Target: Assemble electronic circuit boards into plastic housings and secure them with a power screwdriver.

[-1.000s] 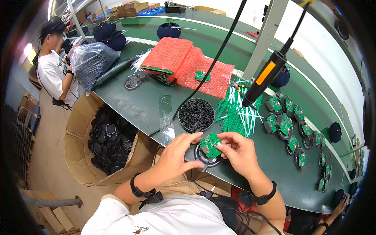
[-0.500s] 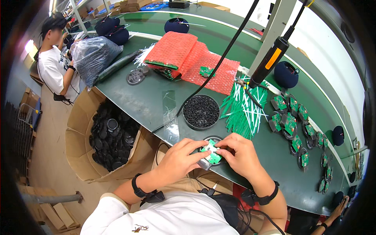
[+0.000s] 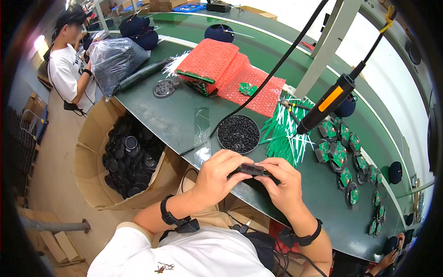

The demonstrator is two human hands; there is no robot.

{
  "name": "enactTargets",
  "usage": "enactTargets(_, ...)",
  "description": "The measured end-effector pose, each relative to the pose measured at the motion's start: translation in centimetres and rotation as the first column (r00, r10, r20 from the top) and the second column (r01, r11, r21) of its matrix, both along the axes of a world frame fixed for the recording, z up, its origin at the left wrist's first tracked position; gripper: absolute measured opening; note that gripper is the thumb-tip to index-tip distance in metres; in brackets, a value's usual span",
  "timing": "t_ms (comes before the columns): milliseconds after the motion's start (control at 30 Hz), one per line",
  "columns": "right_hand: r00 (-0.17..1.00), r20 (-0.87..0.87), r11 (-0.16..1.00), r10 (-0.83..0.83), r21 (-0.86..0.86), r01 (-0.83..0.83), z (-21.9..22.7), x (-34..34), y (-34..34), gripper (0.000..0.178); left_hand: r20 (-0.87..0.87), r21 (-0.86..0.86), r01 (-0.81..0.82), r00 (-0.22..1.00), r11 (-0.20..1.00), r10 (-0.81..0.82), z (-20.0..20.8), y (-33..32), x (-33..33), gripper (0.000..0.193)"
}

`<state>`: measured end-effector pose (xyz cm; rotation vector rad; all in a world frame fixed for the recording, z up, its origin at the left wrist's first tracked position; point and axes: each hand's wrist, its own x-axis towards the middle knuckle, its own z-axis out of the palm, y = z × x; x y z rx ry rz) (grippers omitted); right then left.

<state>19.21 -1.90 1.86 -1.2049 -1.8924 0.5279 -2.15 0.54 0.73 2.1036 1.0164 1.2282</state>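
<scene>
Both my hands grip a black plastic housing (image 3: 252, 170) above the table's near edge. It is tilted up, so its narrow edge with a small slot faces me, and the green circuit board is out of sight. My left hand (image 3: 218, 174) pinches its left end between thumb and fingers. On the right end, my right hand (image 3: 282, 181) holds it the same way. Just beyond stands a round dish of small black screws (image 3: 238, 134). A bundle of green and white strips (image 3: 287, 131) lies to its right. Above the strips hangs a black and orange electric screwdriver (image 3: 326, 102).
Red bubble wrap (image 3: 258, 90) lies farther back with a loose circuit board (image 3: 248, 88). Several black housings with green boards (image 3: 339, 154) cover the right side. A cardboard box (image 3: 90, 173) of black round parts stands left. Another person (image 3: 69, 69) handles a plastic bag (image 3: 117, 62).
The housing has been tipped up from lying flat, turning its green board out of view. My hands have risen slightly with it, and the whole view has shifted a little.
</scene>
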Motion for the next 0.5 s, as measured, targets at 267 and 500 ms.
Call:
enactTargets(267,1.0,-0.006,0.999,-0.025,0.021,0.025,-0.19,-0.42,-0.24,0.032,0.021,-0.028,-0.019,1.0,0.999,0.02,0.13,-0.52,0.42,0.029)
enactTargets(500,1.0,-0.012,0.999,-0.012,0.041,0.013,-0.18,-0.33,0.02,0.031,0.038,0.011,-0.033,0.999,0.999,0.033,-0.31,-0.54,0.62,0.031)
